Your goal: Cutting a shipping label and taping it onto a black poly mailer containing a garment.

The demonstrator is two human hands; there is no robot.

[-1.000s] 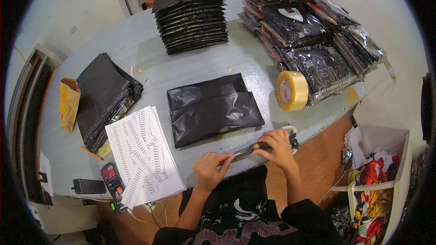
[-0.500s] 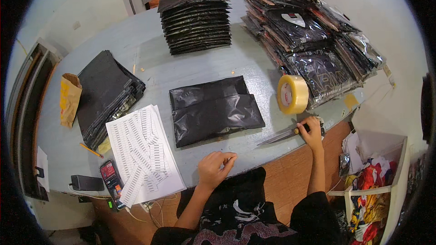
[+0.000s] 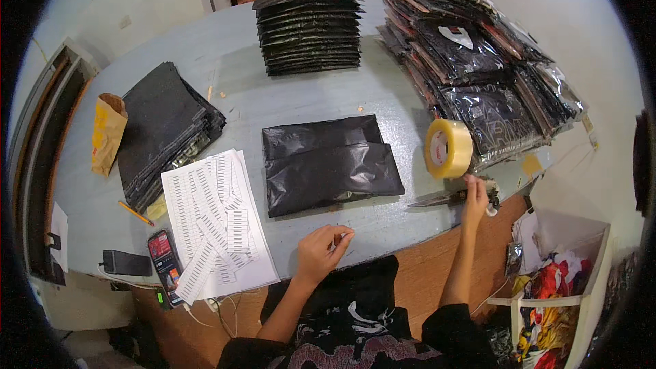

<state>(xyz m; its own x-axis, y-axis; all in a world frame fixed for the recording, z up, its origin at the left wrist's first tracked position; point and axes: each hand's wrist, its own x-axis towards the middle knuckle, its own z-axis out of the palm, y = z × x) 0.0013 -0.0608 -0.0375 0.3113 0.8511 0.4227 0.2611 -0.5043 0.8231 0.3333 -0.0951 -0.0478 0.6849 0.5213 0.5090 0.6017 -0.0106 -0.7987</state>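
Note:
A folded black plastic mailer bag (image 3: pixel 333 167) lies flat in front of me at the middle of the table. My left hand (image 3: pixel 321 254) hovers just below its near edge, fingers curled and thumb pressed to them; whatever they might hold is too small to see. On the right, a large roll of clear yellowish tape (image 3: pixel 459 149) stands on its edge. My right hand (image 3: pixel 474 199) has its fingers together at the roll's lower edge; what is between them is hidden. Beneath this hand lie dark-handled scissors (image 3: pixel 434 199), blades pointing left.
A tall stack of filled black bags (image 3: pixel 309 37) stands at the back, beside piled clear-wrapped garments (image 3: pixel 471 48). Flat black bags (image 3: pixel 164 130), a paper bag (image 3: pixel 108 135), a pencil (image 3: pixel 136 212), label sheets (image 3: pixel 212 225), a phone (image 3: pixel 164 260) and a black box (image 3: pixel 127 263) occupy the left.
My right hand has left the scissors, which stay on the table, and moved up to the tape roll. My left hand keeps its curled pose. The whole view has shifted slightly.

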